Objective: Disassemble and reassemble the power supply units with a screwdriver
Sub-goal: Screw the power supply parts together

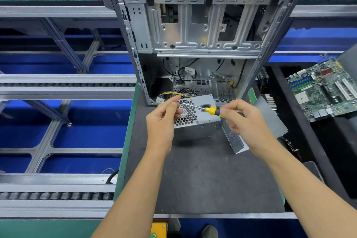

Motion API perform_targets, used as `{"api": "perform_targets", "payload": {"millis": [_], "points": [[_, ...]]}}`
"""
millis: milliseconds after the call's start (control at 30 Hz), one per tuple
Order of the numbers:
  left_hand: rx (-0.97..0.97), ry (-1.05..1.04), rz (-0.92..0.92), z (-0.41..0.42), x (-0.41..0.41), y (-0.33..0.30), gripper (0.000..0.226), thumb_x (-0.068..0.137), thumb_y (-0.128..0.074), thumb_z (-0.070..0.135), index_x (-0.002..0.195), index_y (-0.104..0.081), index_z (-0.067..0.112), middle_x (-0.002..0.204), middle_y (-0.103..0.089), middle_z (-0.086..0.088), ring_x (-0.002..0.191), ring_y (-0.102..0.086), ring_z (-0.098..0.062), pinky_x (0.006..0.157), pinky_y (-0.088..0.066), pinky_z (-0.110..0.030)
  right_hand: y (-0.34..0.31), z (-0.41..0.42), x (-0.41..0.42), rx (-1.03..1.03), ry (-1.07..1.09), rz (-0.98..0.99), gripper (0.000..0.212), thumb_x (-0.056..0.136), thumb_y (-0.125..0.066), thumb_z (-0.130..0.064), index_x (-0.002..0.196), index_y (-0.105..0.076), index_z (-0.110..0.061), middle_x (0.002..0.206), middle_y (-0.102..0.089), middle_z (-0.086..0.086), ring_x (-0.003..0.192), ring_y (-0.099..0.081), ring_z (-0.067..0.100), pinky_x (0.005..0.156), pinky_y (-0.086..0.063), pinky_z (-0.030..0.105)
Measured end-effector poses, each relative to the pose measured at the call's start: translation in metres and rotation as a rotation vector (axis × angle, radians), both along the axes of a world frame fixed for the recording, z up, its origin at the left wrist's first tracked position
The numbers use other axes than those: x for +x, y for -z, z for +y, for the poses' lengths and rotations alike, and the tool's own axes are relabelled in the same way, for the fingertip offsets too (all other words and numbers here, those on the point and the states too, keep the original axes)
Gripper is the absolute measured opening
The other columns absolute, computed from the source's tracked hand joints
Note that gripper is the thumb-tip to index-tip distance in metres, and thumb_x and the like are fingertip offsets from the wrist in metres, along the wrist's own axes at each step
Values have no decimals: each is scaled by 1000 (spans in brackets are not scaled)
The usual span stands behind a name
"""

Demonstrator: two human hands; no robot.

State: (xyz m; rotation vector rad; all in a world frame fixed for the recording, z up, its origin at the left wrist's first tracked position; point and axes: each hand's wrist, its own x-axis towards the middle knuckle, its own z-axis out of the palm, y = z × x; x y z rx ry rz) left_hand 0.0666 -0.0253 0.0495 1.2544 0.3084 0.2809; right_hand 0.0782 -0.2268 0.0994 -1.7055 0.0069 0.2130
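A silver power supply unit [201,121] with a honeycomb grille lies on the dark mat [202,176], just in front of the open computer case [193,44]. Its yellow and purple wires [173,94] run back into the case. My right hand [243,120] grips the yellow-and-black handle of a screwdriver [204,109], held level above the unit. My left hand [166,120] pinches the tip end of the metal shaft between thumb and fingers.
A second silver unit [234,141] and a grey metal cover [270,120] lie to the right of my right hand. A green motherboard [324,91] sits at far right. Roller conveyor rails [58,87] run along the left over a blue floor.
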Motion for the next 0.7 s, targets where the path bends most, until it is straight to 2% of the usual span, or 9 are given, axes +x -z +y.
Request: {"api": "perform_targets", "payload": {"millis": [167,333,433,700], "points": [[-108,-21,-34,0,1,-4,24,97,-62,5,95,-80,21,85,-75,-8,80,-70,-18,76,-57,-24,3,1,0,11,-5,-4,12,86,-67,-24,74,-66,-27,55,-44,-7,51,-34,11,45,-28,18],[-87,-19,-24,1,1,-4,16,99,-59,7,98,-74,14,91,-76,-9,85,-73,-20,77,-58,-25,4,2,0,4,-1,-2,7,79,-67,-32,72,-66,-29,55,-44,-7,51,-34,11,45,-28,19],[-28,-4,-28,1,1,-5,18,100,-57,9,98,-73,16,93,-76,-10,86,-73,-19,78,-57,-23,4,5,-2,-13,-9,-3,8,79,-67,-35,73,-66,-30,55,-47,-8,51,-36,10,45,-30,17],[-14,-2,-26,-1,0,-4,20,103,-51,10,96,-69,16,89,-76,-5,82,-71,-17,79,-57,-26,8,6,-6,25,3,11,21,92,-65,-20,73,-67,-28,55,-45,-8,51,-36,9,45,-29,16]]}}
